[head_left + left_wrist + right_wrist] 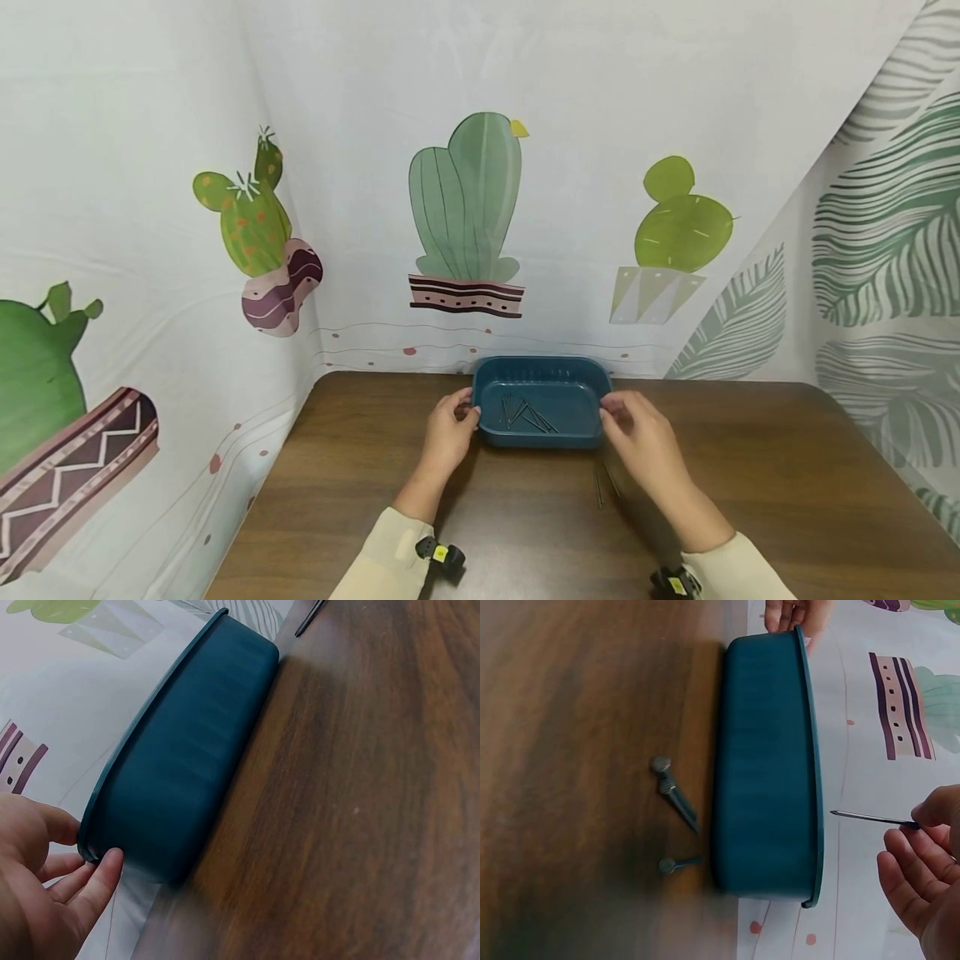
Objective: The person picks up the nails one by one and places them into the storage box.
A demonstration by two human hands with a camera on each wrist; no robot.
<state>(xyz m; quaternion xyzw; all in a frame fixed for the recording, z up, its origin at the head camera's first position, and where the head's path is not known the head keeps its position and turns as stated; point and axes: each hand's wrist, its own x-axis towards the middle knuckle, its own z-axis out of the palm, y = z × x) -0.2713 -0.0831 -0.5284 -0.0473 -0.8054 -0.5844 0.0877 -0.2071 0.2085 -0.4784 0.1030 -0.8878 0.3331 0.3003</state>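
Note:
A dark teal plastic tray stands on the table, with several thin dark nails lying loosely inside it. My left hand holds the tray's left end by the rim, thumb and fingers around the edge, as the left wrist view also shows. Beside the tray's right end is my right hand. Between its thumb and forefinger it pinches a nail by the head, the point directed toward the tray; the other fingers are loosely bent. More nails lie on the table along the tray's near side.
The brown wooden table ends at a white cloth backdrop printed with cacti and leaves, close behind the tray. Another cloth wall rises along the left side. Each wrist wears a black camera mount.

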